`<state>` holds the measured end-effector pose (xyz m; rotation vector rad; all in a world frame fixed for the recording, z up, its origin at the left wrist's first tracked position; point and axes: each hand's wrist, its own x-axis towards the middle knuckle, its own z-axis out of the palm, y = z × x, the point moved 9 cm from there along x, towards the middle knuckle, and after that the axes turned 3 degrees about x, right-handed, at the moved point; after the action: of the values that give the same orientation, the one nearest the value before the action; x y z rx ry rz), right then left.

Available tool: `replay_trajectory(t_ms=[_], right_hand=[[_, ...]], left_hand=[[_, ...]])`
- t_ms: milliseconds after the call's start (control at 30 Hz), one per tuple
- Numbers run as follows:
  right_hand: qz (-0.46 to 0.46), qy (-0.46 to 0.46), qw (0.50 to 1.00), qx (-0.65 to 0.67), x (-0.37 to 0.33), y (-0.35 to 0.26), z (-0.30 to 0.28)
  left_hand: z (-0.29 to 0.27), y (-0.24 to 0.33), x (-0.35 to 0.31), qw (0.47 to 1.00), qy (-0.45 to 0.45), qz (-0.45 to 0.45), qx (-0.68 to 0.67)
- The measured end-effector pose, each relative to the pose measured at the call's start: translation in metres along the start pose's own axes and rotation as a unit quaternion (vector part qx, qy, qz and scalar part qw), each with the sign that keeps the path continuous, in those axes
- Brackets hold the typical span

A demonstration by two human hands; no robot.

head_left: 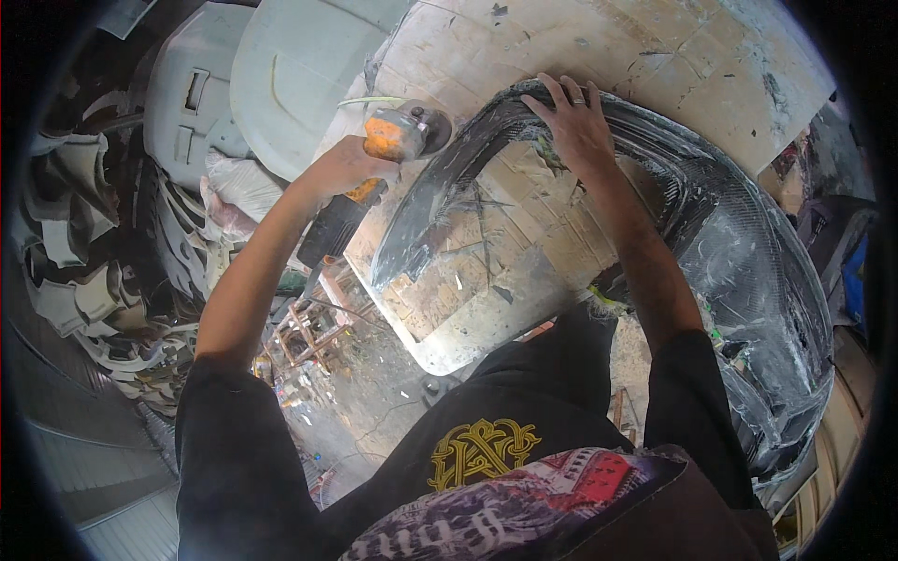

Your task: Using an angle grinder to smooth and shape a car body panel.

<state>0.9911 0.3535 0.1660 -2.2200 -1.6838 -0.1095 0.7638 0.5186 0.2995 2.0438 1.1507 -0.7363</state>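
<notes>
My left hand (344, 170) is wrapped round the body of an orange angle grinder (385, 140). The grinder's metal head and disc point to the right, close to the left arm of a long curved black plastic part that looks like a car bumper (669, 150). Scuffs and pale dust cover this part, which bends across the worktable and down the right side. On its far curved edge lies my right hand (578, 131), fingers stretched out and spread, one with a ring. Whether the grinder's disc touches the part I cannot tell.
Worn cardboard covers the worktable (449, 341), whose rounded near corner faces me. Large pale moulded panels (290, 84) stand at the far left. Curved scrap pieces (79, 215) are heaped along the left. A reddish metal frame (313, 337) and debris lie on the floor.
</notes>
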Motion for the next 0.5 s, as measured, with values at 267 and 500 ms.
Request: replay_trajectory(t_ms=[267, 500], right_hand=[[0.002, 0.004, 1.0, -0.002, 0.0008, 0.0007, 0.0019], [0.007, 0.01, 1.0, 0.013, -0.0004, 0.0012, 0.0006]], left_hand=[[0.0015, -0.001, 0.0059, 0.999, -0.022, 0.024, -0.021], [0.0011, -0.0016, 0.01, 0.999, -0.021, 0.027, -0.023]])
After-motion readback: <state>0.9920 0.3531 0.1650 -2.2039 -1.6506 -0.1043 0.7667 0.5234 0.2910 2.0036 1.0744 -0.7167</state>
